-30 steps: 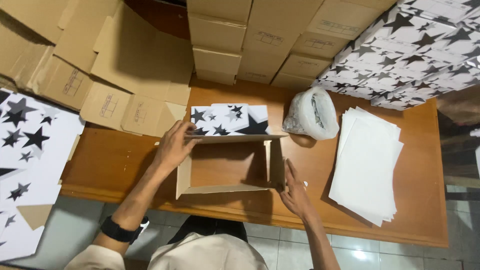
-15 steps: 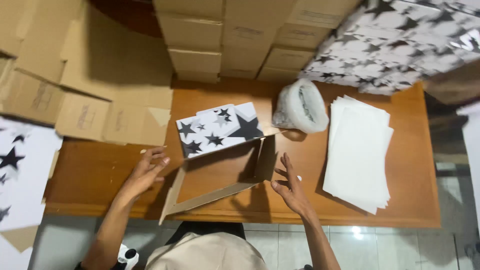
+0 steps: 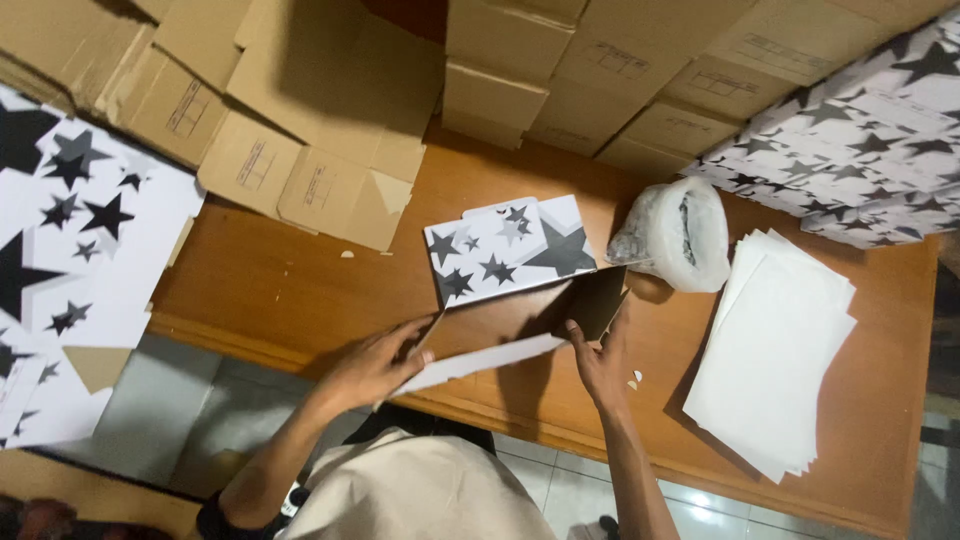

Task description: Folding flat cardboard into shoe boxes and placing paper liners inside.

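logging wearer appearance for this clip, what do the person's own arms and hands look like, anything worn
Both forearms are bare, with no sleeves in view. The left hand and right hand wear no gloves, and no rings can be made out. A dark band, perhaps a watch strap, shows low on the left arm near the frame's bottom edge.

On the wooden desk [image 3: 300, 290], the left hand [image 3: 375, 365] and right hand [image 3: 600, 365] each grip a side of a star-printed cardboard box [image 3: 510, 290]. Just right lie a plastic bag [image 3: 680, 235] and white sheets [image 3: 775, 360].
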